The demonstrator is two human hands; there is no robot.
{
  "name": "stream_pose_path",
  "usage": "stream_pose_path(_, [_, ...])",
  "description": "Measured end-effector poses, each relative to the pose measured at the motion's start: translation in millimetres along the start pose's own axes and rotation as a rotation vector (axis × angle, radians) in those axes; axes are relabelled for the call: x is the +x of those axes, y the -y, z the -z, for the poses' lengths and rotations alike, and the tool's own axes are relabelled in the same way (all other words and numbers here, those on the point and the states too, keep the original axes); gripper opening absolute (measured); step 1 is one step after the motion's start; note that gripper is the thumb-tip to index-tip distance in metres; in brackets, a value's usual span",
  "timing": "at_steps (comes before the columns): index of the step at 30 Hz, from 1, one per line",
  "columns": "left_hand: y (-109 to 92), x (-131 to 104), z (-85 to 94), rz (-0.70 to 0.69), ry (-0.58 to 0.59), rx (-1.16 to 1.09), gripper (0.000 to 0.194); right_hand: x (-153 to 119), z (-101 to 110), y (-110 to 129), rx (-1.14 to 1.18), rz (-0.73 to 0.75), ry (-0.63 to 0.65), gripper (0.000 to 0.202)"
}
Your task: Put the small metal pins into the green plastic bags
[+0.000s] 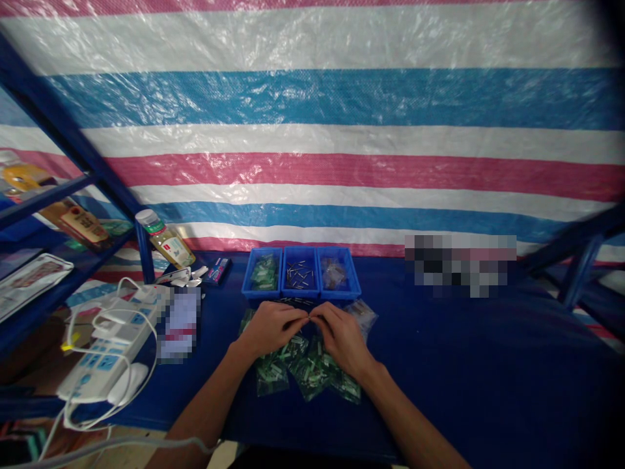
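My left hand (277,327) and my right hand (340,334) meet at the fingertips, both pinched closed. Whatever lies between the fingertips is too small to name. Below and around them lie several clear bags of green pieces (312,370). Just beyond the hands, some thin dark metal pins (295,301) lie loose on the table. Behind these stand three joined blue bins: the left bin (247,277) holds green bags, the middle bin (301,294) dark pins, the right bin (355,284) clear bags. A clear plastic bag (365,315) rests beside my right hand.
On the left are a white power strip (105,355) with tangled cables, a drink bottle (168,241) and a small blue packet (217,270). Blue metal frame bars (141,247) rise at the table's left. A striped plastic sheet (342,140) hangs behind the blue table (449,384).
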State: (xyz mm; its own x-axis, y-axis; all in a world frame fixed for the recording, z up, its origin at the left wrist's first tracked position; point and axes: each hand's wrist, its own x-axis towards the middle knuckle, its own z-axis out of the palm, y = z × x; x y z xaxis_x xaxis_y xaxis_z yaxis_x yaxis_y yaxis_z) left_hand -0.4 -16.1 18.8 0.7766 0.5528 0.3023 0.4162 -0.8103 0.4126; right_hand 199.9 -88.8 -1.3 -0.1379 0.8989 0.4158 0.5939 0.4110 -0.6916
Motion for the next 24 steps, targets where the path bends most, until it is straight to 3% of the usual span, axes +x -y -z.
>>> stream_pose_path(24, [3.8,-1.4,2.3,0.021,-0.019,-0.028,0.028,1.0,9.5,-8.0,-0.098,-0.046,0.013,0.024])
